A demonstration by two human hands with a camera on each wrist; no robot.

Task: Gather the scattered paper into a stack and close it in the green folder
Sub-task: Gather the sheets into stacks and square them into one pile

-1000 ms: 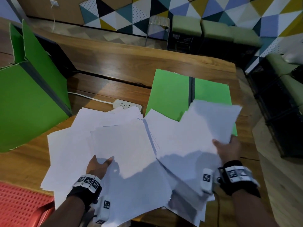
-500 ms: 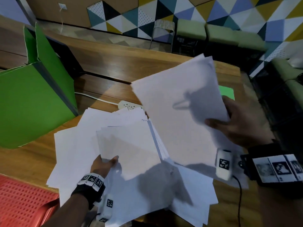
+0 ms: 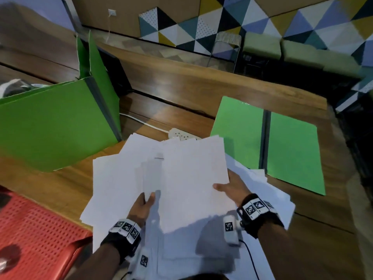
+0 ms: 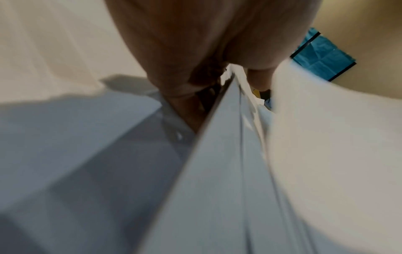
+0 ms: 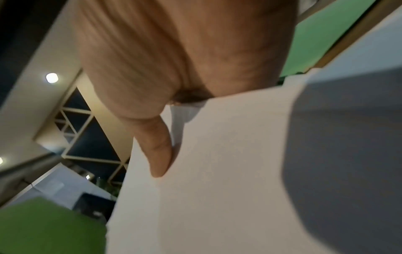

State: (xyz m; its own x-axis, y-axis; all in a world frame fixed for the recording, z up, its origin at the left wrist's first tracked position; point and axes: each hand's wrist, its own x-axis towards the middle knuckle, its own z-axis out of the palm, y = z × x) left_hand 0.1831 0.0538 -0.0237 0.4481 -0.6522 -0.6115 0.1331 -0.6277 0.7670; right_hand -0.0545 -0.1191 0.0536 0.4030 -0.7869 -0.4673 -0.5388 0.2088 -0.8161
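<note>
White paper sheets (image 3: pixel 187 178) lie in a loose overlapping pile at the near middle of the wooden table (image 3: pixel 181 85). My left hand (image 3: pixel 141 207) pinches the pile's near left part, thumb on top; in the left wrist view the sheets (image 4: pixel 228 171) run edge-on from that hand (image 4: pixel 195 51). My right hand (image 3: pixel 232 188) pinches a bundle of sheets at its right edge, thumb on top, and holds it over the pile. The right wrist view shows that thumb (image 5: pixel 156 147) on the paper (image 5: pixel 217 171). The green folder (image 3: pixel 282 148) lies open flat at the right, more sheets overlapping its near edge.
A large green folder-like board (image 3: pixel 50 122) stands upright at the left. A white power strip (image 3: pixel 181 135) with its cable lies behind the pile. A red perforated chair seat (image 3: pixel 36 235) is at the near left. Green stools and a patterned wall are beyond the table.
My right hand lifted a bundle of sheets off the green folder, swung it up and left, and brought it down over the left pile. The folder now shows uncovered. My left hand stayed put.
</note>
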